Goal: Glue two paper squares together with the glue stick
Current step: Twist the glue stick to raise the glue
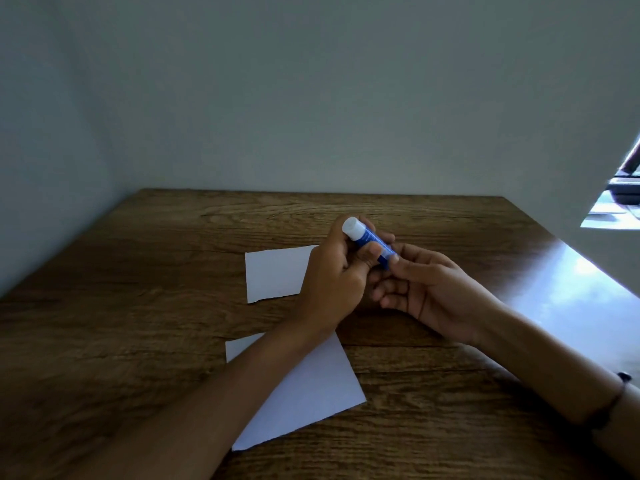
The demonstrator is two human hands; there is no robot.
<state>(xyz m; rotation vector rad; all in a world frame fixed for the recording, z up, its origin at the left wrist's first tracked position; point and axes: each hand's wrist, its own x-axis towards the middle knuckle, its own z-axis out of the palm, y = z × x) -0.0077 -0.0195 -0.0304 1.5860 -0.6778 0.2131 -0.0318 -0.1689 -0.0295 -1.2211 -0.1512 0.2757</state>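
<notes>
So both hands were up over the middle of the wooden bench (145, 306), working the glue stick (367, 241) between them. The left hand (334, 271) was wrapped around the upper part of the stick just under the white cap (352, 227), thumb pressed across the blue barrel, so that hand was closed on it. The right hand (429, 289) had its thumb and forefinger pinching the bottom end of the barrel, other fingers loosely curled underneath. The stick was tilted, cap pointing up and to the left, and the cap was on. Two white paper squares lay flat on the bench: the far paper square (275, 273) sat just left of the hands with its right edge tucked behind the left hand, and the near paper square (311, 393) sat closer to the body, turned at an angle, with the left forearm crossing over its upper left corner. The two squares were apart, a strip of bare wood between them. Loads of free bench to the left and along the back edge, which ran right up against the wall (311, 98). The right side of the bench caught a bright glare. No containers anywhere that I could see.
</notes>
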